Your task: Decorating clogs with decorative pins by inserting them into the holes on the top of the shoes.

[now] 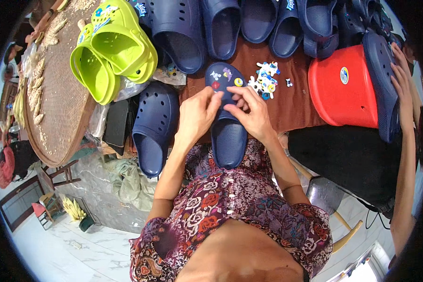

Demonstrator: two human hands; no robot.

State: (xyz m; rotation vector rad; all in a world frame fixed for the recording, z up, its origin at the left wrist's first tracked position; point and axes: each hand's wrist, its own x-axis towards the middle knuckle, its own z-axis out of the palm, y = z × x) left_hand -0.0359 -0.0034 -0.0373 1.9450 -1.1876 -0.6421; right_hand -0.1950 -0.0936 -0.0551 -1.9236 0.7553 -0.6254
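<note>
Brown-covered desk [293,109], upper frame; navy clog [228,128] at centre, our left hand [198,110] and right hand [253,115] curled over it, grip contents unclear. We judge it light, rubbery, springy; hold its sides.

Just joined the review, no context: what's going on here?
A person's left hand and right hand are at the upper of a navy clog. A few colourful charms sit on it; whether the fingers hold another is unclear. A loose charm pile lies to its right. At far right, another person's hand touches another navy clog by a red bin.
</note>
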